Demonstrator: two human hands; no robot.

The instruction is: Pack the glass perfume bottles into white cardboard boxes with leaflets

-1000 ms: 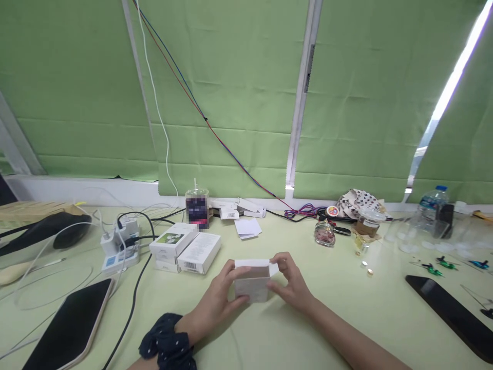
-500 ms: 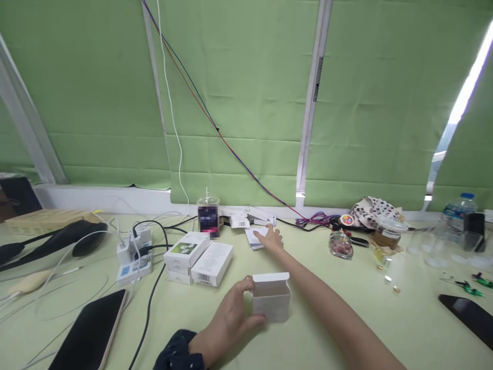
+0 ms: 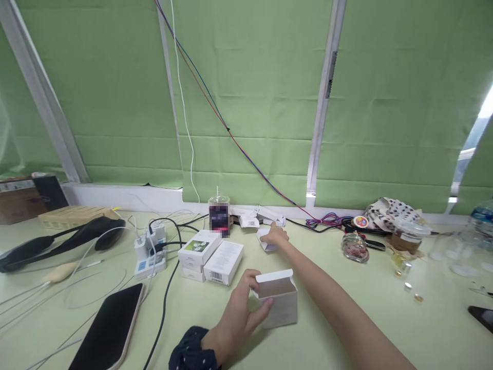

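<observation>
My left hand (image 3: 241, 311) grips a small white cardboard box (image 3: 282, 307) near the table's front, thumb on its front face and fingers at its left side. The box's top flap is up, and its inside is mostly hidden. Farther back, my right arm is stretched out and my right hand (image 3: 276, 236) has its fingers closed at a folded white paper (image 3: 265, 242). Part of that paper is covered by the hand. Left of it stands a stack of white boxes (image 3: 198, 252), the top one with a green picture, beside another white box (image 3: 224, 263) with a barcode.
Opened white packaging (image 3: 250, 218) and a drink cup (image 3: 219, 218) stand at the back. A power strip (image 3: 150, 262) with cables and a phone (image 3: 110, 329) lie left. To the right are a glass jar (image 3: 355, 247), a plastic tub (image 3: 406, 239) and small gold-coloured pieces (image 3: 418, 298).
The fingers of my right hand have drawn together on the paper, which now looks bent. My left hand has turned the box slightly, its thumb higher on the front. The view has swung left.
</observation>
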